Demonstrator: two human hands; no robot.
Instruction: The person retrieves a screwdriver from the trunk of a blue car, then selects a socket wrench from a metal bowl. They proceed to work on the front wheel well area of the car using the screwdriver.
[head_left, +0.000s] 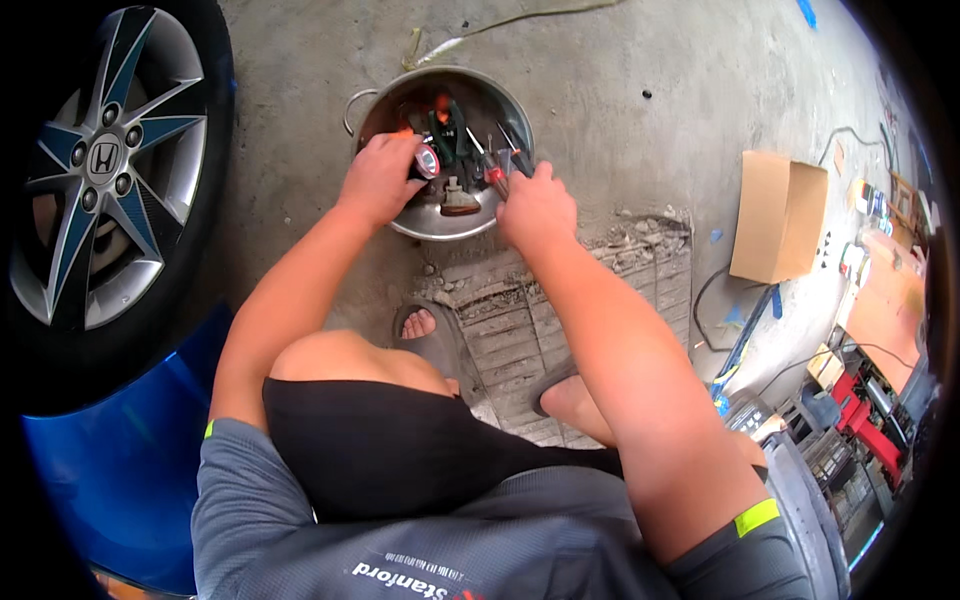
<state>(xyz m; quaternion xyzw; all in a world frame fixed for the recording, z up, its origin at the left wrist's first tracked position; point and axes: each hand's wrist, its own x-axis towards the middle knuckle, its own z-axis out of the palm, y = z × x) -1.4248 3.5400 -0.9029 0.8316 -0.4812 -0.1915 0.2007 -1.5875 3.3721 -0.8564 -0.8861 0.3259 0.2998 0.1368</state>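
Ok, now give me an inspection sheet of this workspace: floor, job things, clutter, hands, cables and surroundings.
Surface: grey concrete floor, stained, with a broken, grooved patch by the feet.
Job's things: metal pot on the floor, holding mixed tools, including a red-handled screwdriver.
Clutter: open cardboard box; mixed items along the right side.
Hands: left hand closed around a red-rimmed round object with a silver face; right hand curled beside a dark-handled screwdriver, grip partly hidden.
Cables: dark cable curving across the floor below the box.
Surroundings: car wheel and blue body panel at left.
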